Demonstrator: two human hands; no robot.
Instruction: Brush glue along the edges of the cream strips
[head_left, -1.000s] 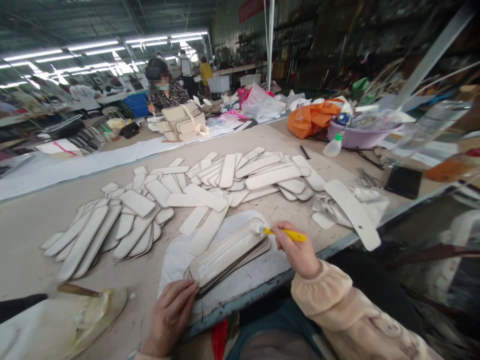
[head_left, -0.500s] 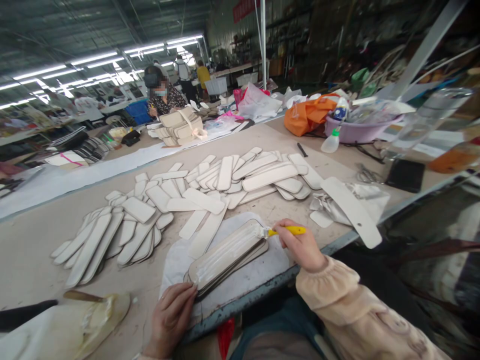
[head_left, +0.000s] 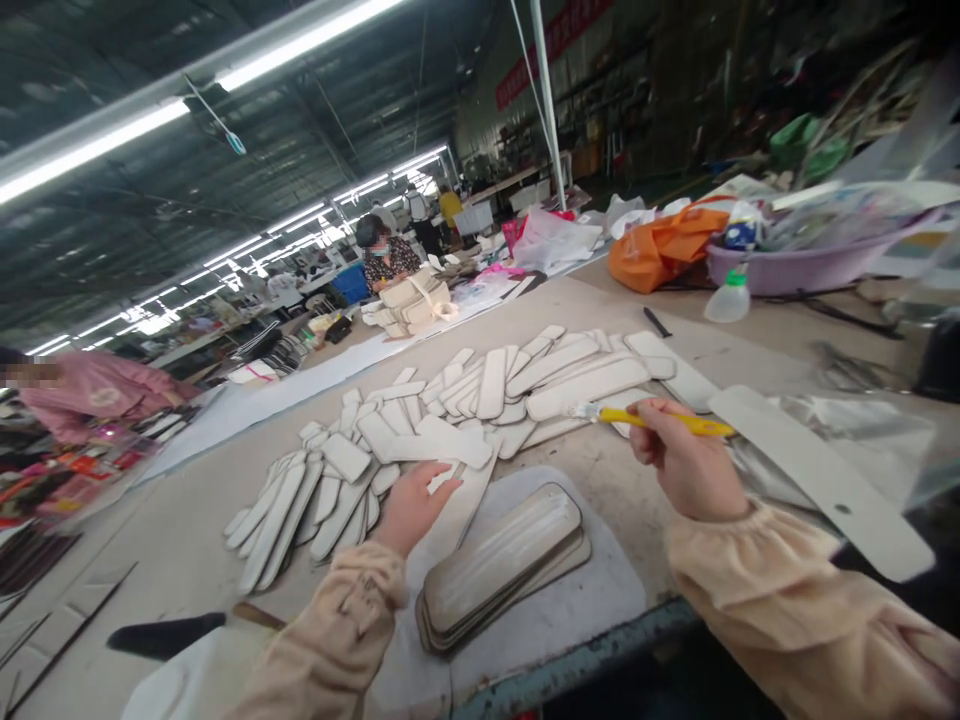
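Note:
My right hand (head_left: 686, 455) grips a brush with a yellow handle (head_left: 709, 425), its bristles white and raised over the table. My left hand (head_left: 416, 503) reaches over the near edge of a heap of pale rounded strips (head_left: 409, 408), thumb and fingers apart. Whether its fingertips touch a strip I cannot tell. A small stack of similar strips (head_left: 502, 560) lies in front of me on a white sheet (head_left: 622, 580). White wet streaks show on the top strip.
A long strip with a hole (head_left: 821, 480) lies at the right edge. At the back right are an orange bag (head_left: 664, 245), a purple basin (head_left: 817, 262) and a squeeze bottle (head_left: 727, 298). A black-handled item (head_left: 166, 636) lies front left. Another person (head_left: 386, 255) works across the table.
My left hand has left the stack and moved up to the heap of strips. My right hand has lifted the brush off the stack. The camera view has shifted, bringing a person in pink into view.

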